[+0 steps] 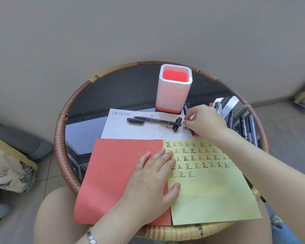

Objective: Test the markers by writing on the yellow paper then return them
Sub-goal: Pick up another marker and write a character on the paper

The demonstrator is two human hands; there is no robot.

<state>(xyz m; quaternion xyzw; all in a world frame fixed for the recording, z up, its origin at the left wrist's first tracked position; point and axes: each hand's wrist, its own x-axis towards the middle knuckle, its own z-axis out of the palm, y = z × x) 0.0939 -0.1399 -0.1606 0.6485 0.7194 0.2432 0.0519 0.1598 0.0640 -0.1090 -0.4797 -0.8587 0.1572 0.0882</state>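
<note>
The markers point(243, 124) are thin, light sticks of hard plastic. They look smooth, so they may roll or slip. It seems best to pinch one near the middle of its body. Most of them lie in a bunch on the right side of the round surface point(113, 88). One open black marker point(155, 119) lies on the white paper point(130, 128), with its cap point(135, 121) just beside it.

The yellow paper point(209, 187) is thin and floppy. It lies near the person, to the right of a red paper point(113, 173). Rows of marks already fill its top part.

The left hand point(153, 175) is spread flat, pressing on both papers. The right hand point(203, 120) is curled, and its fingertips point(187, 118) pinch a black marker point(185, 110) by the red and white pen cup point(174, 92).
</note>
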